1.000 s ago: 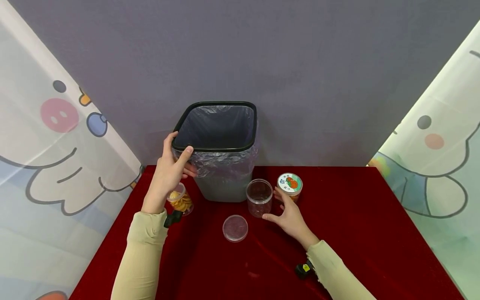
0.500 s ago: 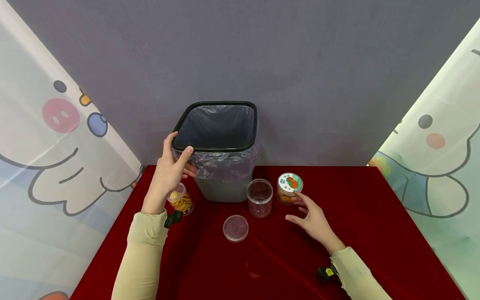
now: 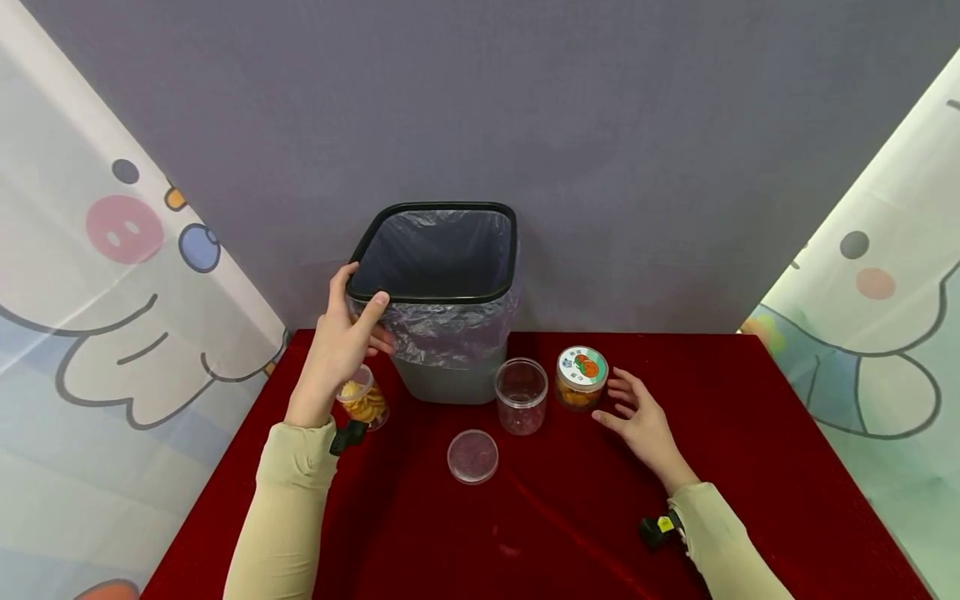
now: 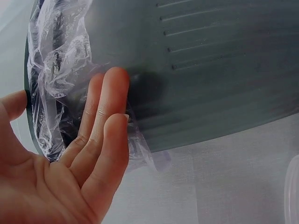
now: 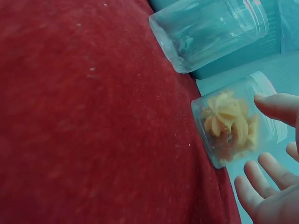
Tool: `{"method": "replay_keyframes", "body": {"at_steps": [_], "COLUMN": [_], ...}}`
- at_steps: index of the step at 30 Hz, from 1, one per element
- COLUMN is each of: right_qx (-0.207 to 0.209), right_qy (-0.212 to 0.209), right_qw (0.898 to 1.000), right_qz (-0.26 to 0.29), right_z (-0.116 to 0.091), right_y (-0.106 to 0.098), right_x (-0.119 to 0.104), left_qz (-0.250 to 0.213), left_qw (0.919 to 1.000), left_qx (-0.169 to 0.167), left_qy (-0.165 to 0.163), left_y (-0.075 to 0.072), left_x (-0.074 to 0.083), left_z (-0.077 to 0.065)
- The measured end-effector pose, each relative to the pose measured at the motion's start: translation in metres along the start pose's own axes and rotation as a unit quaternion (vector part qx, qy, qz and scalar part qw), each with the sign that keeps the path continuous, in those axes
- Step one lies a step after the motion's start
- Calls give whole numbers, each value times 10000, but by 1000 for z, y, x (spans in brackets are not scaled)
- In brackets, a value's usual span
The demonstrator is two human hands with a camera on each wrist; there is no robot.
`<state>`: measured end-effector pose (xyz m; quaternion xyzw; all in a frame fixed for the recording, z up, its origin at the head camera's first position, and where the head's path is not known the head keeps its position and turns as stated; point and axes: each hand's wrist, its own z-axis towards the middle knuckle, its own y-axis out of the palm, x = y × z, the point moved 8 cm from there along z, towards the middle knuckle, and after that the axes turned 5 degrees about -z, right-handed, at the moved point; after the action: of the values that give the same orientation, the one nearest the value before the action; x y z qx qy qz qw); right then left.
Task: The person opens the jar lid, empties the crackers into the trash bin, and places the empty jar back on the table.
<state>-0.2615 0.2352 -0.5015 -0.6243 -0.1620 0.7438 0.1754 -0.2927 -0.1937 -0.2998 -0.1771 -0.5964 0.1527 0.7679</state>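
Note:
My left hand (image 3: pixel 333 354) grips the front-left corner of a grey trash bin (image 3: pixel 453 383) lined with a clear plastic bag. Its thumb lies over the black rim, and the left wrist view shows several fingers (image 4: pixel 112 93) against the bag-covered side. To the right, my right hand (image 3: pixel 647 423) has its fingers spread beside a lidded jar of cookies (image 3: pixel 581 372); contact is not visible. Piped yellow cookies (image 5: pixel 226 119) show through that jar's wall. An uncovered clear jar (image 3: pixel 521 398) stands between bin and cookie jar. Nearer me, a round clear lid (image 3: pixel 472 457) lies flat.
Another clear jar of yellow cookies (image 3: pixel 363 404) stands left of the bin, partly behind my left hand. Everything rests on a table with a red cloth (image 3: pixel 555 533). A grey wall (image 3: pixel 637 167) rises behind, with cartoon-printed curtains (image 3: pixel 90 333) at both sides.
My right hand has left the uncovered jar and moved right, past the front of the lidded cookie jar to its right side. The left hand stays on the bin.

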Motion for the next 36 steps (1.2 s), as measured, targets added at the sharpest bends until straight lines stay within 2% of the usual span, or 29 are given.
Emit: {"method": "replay_keyframes", "body": {"at_steps": [10, 17, 24, 29, 36], "right_qx": [-54, -72, 64, 149, 23], "right_qy": [215, 394, 462, 415, 452], "right_qw": [9992, 9978, 9981, 9979, 9982], "right_qz": [326, 520, 406, 476, 398], "right_z": [21, 23, 37, 39, 34], "right_y": [18, 22, 33, 32, 28], "right_x": [5, -28, 10, 10, 8], "left_qz": [-80, -79, -8, -22, -39], "left_qw": [9999, 9999, 10000, 10000, 10000], "left_qx": [8, 24, 1, 23, -1], "left_qy": [-83, -64, -17, 37, 16], "left_y": [0, 0, 1, 0, 0], "left_x": [-2, -3, -1, 1, 0], "left_z": [0, 0, 1, 0, 0]}}
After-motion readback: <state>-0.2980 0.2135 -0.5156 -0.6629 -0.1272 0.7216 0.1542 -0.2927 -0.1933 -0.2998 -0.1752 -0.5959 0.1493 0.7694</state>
